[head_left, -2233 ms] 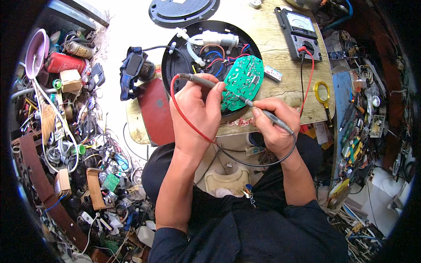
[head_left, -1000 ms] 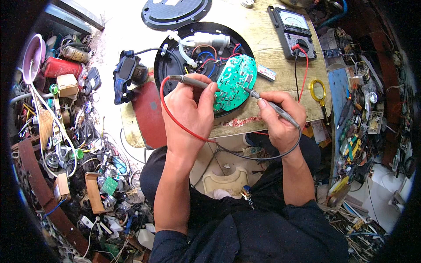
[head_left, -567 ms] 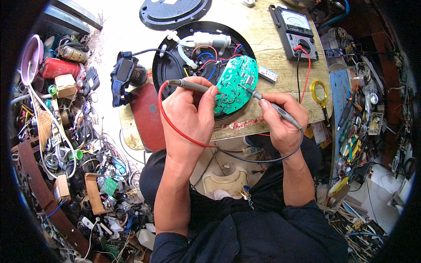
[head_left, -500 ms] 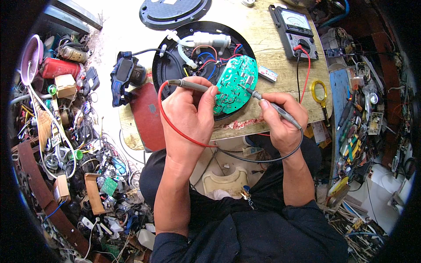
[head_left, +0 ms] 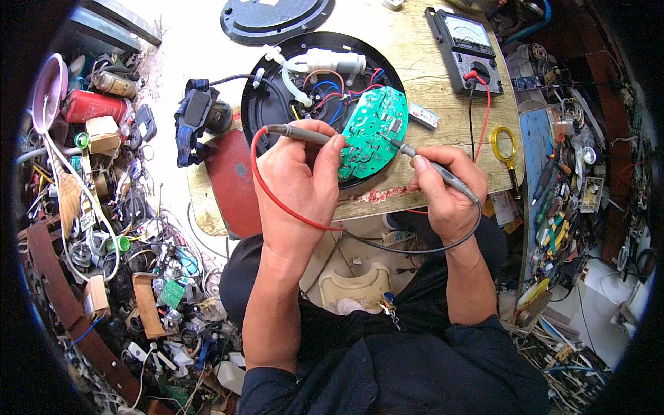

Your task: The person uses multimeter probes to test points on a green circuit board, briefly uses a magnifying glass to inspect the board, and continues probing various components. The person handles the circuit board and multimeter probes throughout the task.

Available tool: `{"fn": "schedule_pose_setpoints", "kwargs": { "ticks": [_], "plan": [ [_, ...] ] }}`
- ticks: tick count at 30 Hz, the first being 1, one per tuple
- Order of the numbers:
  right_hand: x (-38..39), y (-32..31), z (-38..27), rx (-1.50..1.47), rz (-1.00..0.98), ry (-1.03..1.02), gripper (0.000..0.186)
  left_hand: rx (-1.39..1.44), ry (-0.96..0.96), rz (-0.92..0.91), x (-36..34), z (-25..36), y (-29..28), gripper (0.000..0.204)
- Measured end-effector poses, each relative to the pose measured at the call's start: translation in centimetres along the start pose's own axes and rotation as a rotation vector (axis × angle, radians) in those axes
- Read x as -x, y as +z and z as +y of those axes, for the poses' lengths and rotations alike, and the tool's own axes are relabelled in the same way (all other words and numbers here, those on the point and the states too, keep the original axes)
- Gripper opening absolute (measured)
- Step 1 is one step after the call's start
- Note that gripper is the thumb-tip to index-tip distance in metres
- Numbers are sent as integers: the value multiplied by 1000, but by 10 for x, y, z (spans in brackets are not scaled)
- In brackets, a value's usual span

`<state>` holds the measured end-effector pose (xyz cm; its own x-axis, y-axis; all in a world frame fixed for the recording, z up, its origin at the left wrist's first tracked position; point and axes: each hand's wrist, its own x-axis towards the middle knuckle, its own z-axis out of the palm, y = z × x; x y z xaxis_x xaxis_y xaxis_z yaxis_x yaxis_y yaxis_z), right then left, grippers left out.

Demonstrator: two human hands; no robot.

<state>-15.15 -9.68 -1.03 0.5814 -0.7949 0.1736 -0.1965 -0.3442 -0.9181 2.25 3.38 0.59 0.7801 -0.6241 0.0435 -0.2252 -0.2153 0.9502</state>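
Compared w/ a couple secs back, both hands have slid up and a bit right and the green board now sits tilted up more on its edge, otherwise same setup.

Biggest first: wooden bench top point(head_left: 443, 76) holds the round black appliance base point(head_left: 277, 104), opened up, w/ a white pump-looking part point(head_left: 332, 62) and red/blue wires inside. Analog multimeter point(head_left: 465, 48) sits at the far right of the bench, both leads plugged in. Green circuit board point(head_left: 370, 131) leans on the base's near rim, between the two hands.

Left hand point(head_left: 301, 180) is clamped round the red-lead probe point(head_left: 290, 131), and its fingertips look like they also prop the board's left edge, tho I can't tell for sure. Right hand point(head_left: 443, 187) pinches the black-lead probe point(head_left: 432, 166) pencil style, tip touching the board near its right edge.

To do this bit well imo: keep the board braced so it doesn't rock, bc a slip could bridge two pads. Rest the heel of each hand on the bench edge for steadiness. Hold the probes by the plastic only. Get both tips planted before glancing up at the meter, since it's well apart from the board and looking away mid-contact is how tips wander. Watch the red lead point(head_left: 277, 200) looping under the left wrist, it could tug.
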Motion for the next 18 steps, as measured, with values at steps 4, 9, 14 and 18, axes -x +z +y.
{"fn": "schedule_pose_setpoints", "kwargs": {
  "ticks": [4,9,14,18],
  "plan": [
    [0,1,1,-2,12,-10,9,-16,3,-4,0,2,-1,8],
    [0,0,2,-5,8,-2,8,-10,-28,-12,1,4,-2,8],
    [-2,-2,0,-3,-20,25,7,-7,-19,-7,0,5,-1,8],
    [-7,-3,-7,-9,-36,41,6,29,5,23,0,4,3,9]
  ]
}}
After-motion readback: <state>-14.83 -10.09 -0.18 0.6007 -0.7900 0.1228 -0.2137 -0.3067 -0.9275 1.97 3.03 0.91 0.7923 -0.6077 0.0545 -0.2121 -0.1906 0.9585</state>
